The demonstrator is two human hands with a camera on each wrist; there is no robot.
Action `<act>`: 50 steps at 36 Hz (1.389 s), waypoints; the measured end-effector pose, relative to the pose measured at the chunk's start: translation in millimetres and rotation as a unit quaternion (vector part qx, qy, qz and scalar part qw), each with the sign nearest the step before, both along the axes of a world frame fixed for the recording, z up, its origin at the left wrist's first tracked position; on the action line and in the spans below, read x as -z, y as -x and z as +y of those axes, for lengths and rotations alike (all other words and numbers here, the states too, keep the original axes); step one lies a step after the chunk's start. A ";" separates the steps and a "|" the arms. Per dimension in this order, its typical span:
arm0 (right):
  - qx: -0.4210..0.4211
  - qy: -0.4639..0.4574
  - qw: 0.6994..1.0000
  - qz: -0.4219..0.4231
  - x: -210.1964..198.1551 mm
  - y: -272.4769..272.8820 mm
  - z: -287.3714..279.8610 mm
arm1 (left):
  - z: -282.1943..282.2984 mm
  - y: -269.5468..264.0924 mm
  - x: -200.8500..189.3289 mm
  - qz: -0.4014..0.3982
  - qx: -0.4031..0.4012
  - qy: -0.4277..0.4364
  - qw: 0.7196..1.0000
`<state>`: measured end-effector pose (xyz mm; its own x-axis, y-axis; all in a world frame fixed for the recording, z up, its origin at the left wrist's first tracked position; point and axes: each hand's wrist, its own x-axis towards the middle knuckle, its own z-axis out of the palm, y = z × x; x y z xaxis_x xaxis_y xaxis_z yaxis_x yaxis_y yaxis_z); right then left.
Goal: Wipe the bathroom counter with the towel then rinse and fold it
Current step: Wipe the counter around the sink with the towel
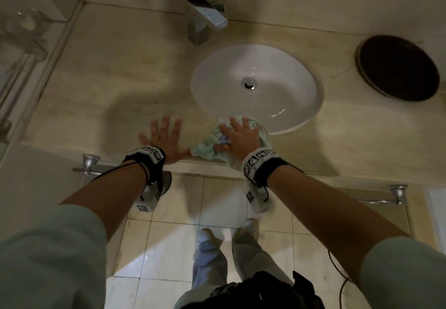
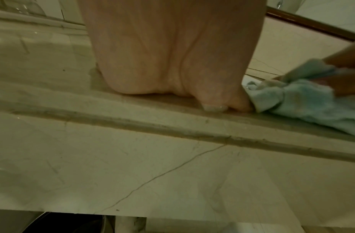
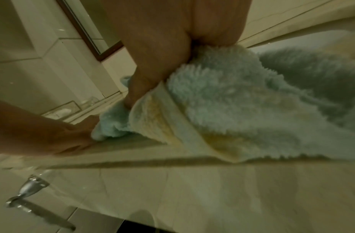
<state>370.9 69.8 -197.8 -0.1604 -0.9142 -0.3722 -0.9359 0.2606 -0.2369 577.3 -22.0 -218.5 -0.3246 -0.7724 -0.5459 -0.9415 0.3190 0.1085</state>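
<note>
A pale green towel [image 1: 205, 150] lies bunched on the beige marble counter [image 1: 108, 79], at its front edge just in front of the white sink [image 1: 289, 67]. My right hand [image 1: 239, 137] is on top of the towel [image 3: 242, 102], fingers curled over the bunch, and a fold bulges between thumb and forefinger [image 2: 304, 100]. One corner of the towel hangs over the counter's front edge. My left hand [image 1: 164, 137] lies flat on the bare counter just left of the towel, fingers spread, thumb tip touching the cloth [image 2: 232, 107].
A chrome faucet [image 1: 205, 21] stands behind the sink. A dark round dish [image 1: 398, 67] sits at the counter's right end. Glass items [image 1: 26, 23] stand on a shelf at far left. A chrome rail [image 1: 395, 195] runs under the counter's front edge.
</note>
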 end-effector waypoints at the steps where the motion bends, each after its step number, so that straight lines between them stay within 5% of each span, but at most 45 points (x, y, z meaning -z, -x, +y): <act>1: -0.003 -0.005 1.000 -0.004 -1.4 0.2 -8.8 | -0.5 -0.2 0.1 0.000 0.001 -0.001 1.000; 32: -0.143 -0.024 0.989 0.026 -0.9 4.6 -6.9 | -2.5 -10.6 -7.5 -0.034 0.034 0.003 0.999; 50: -0.196 -0.047 0.979 0.014 -1.4 -5.6 -13.2 | -36.8 -53.6 -8.6 -0.034 -0.033 0.036 0.998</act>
<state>376.4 56.6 -196.4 0.1844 -0.8691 -0.4590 -0.9742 -0.0997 -0.2025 630.9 -58.8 -209.9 -0.2348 -0.8288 -0.5078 -0.9654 0.2597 0.0224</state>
